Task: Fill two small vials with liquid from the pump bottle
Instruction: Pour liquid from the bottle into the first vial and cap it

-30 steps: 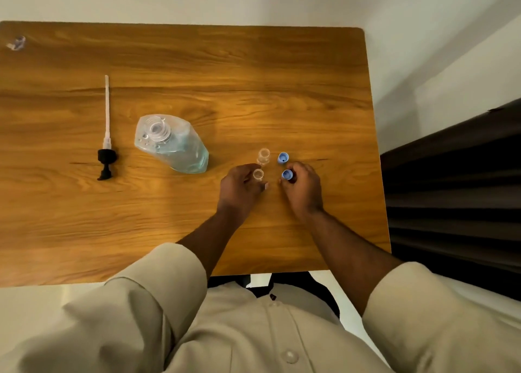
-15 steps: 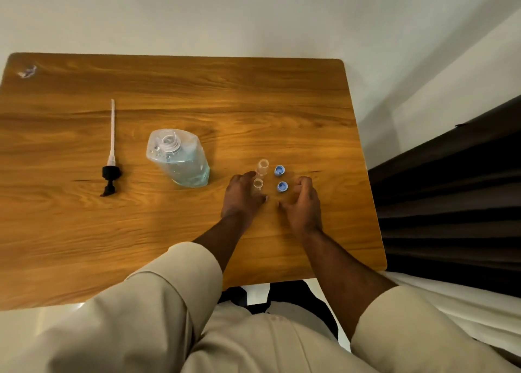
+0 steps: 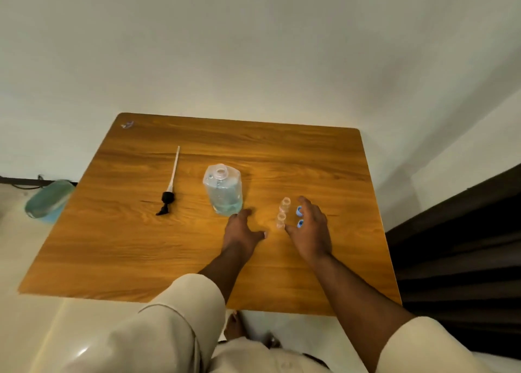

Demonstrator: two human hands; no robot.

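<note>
A clear bottle [image 3: 224, 192] with pale blue liquid stands uncapped near the middle of the wooden table [image 3: 141, 245]. Its black pump head with a long white tube [image 3: 170, 188] lies to the left. Two small clear vials stand uncapped to the right of the bottle, the far vial [image 3: 285, 204] and the near vial [image 3: 281, 220]. Two blue caps [image 3: 299, 211] [image 3: 300, 224] lie beside them, partly behind my right hand [image 3: 311, 231]. My left hand [image 3: 242, 233] rests flat with fingers spread, fingertips close to the bottle's base. Both hands hold nothing.
A small clear scrap [image 3: 127, 124] lies at the table's far left corner. On the floor to the left sits a blue-green container [image 3: 48, 200]. A dark curtain or furniture [image 3: 465, 245] borders the table's right side. A pale wall stands behind.
My left hand has let go of the near vial and slid left toward the bottle. My right hand has opened beside the caps. The camera has tilted up, showing more wall.
</note>
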